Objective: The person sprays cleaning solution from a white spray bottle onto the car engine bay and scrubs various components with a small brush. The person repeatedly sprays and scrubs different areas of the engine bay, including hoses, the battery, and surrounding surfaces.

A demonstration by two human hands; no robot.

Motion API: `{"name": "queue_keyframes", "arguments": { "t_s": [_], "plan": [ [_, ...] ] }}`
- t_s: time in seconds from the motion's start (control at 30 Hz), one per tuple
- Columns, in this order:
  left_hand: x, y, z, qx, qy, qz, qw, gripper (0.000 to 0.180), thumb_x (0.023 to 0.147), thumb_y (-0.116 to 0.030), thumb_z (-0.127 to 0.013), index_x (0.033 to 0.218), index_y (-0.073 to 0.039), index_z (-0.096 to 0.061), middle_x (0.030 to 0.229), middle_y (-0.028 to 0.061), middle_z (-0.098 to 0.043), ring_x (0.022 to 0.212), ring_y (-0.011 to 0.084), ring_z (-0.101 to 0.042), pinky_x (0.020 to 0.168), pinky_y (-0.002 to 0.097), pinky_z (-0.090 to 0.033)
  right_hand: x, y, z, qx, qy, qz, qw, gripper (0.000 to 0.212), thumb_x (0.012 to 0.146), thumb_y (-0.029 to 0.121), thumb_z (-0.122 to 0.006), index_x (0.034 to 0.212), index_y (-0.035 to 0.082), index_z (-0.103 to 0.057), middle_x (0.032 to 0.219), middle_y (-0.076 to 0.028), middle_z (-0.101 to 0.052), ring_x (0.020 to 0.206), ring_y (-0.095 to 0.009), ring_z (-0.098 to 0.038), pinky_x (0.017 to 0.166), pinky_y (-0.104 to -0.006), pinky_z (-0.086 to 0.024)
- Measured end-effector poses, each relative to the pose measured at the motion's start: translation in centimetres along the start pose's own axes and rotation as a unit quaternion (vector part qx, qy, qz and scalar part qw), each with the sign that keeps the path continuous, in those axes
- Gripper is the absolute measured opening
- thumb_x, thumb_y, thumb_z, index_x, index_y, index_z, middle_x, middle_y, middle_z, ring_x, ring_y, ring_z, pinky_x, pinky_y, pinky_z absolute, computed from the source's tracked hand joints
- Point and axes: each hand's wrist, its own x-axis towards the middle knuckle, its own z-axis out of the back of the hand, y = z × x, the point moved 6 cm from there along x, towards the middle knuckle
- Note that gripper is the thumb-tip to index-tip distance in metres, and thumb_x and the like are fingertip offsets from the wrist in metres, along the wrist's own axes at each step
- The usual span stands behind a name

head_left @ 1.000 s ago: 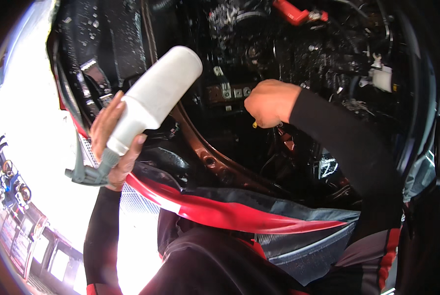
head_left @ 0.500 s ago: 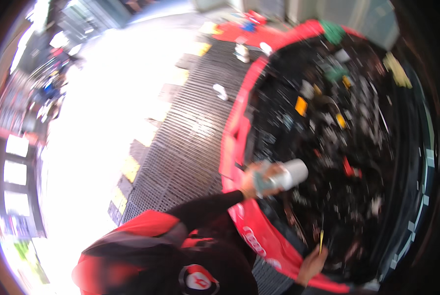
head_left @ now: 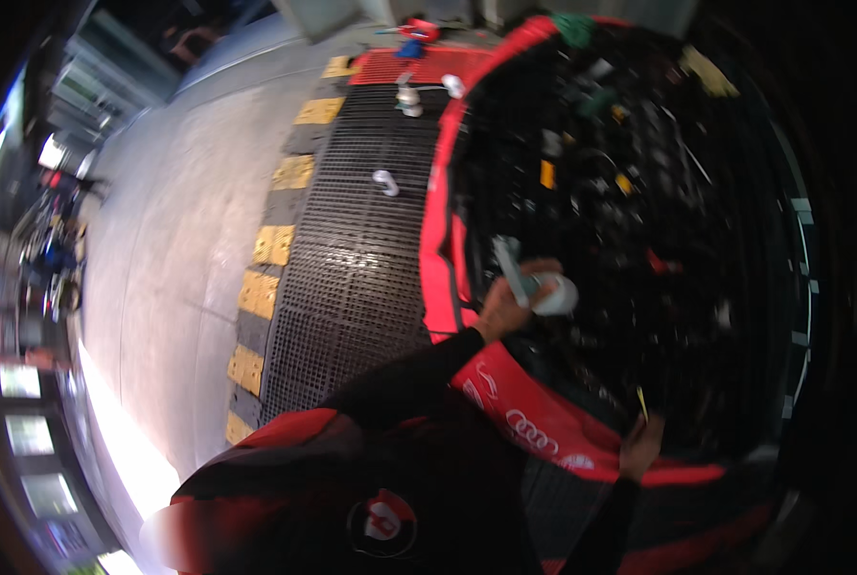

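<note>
One rounded bottle (head_left: 559,296) fills the left hand (head_left: 505,310).

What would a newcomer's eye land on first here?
Probably the red cover curving along the left and near edges of the dark engine bay. Next, the white spray bottle in the left hand over the bay's left side, and the thin yellow item in the right hand, lower right.

White printed emblems stand on the lower part of the red fender cover (head_left: 567,414): a row of linked rings (head_left: 531,431), a curved outline figure (head_left: 487,380) up and to their left, and a pale oval mark (head_left: 577,462) below and to their right. A round red-and-white badge (head_left: 382,524) sits on the person's dark garment (head_left: 467,479); any small lettering is too blurred to read.
</note>
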Motion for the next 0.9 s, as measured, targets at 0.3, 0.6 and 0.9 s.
{"name": "queue_keyframes", "arguments": {
  "t_s": [0.3,0.6,0.9],
  "plan": [
    [-4.0,-14.1,3.4,0.089,-0.032,-0.089,0.992,0.045,0.116,-0.035,-0.063,0.135,0.005,-0.058,0.081,0.0104,-0.071,0.079,0.0211,-0.072,0.088,0.0382,-0.062,-1.0,-1.9,2.4,-0.114,-0.101,-0.012,0.988,0.018,0.105,0.016,-0.066,0.118,0.005,-0.072,0.106,-0.018,-0.067,0.098,-0.04,-0.068,0.086,-0.0527,-0.052],
    [-6.9,-6.2,-6.1,0.23,-0.017,0.087,0.969,0.056,0.105,-0.02,-0.081,0.136,-0.002,-0.039,0.11,0.014,-0.064,0.079,0.0212,-0.072,0.07,0.0348,-0.062,-1.0,-2.2,2.3,-0.073,-0.101,-0.011,0.992,0.02,0.101,0.023,-0.071,0.117,0.01,-0.075,0.104,-0.011,-0.067,0.093,-0.032,-0.069,0.081,-0.0475,-0.051],
    [-7.0,0.7,-13.5,0.45,0.026,0.191,0.872,0.043,0.104,-0.032,-0.076,0.129,0.003,-0.07,0.107,0.0193,-0.074,0.099,0.0294,-0.077,0.086,0.0425,-0.06,-1.4,-2.4,2.1,-0.018,-0.107,0.022,0.994,0.02,0.1,0.026,-0.076,0.114,0.012,-0.075,0.103,-0.005,-0.068,0.09,-0.025,-0.07,0.078,-0.0431,-0.051]
  ]
}}
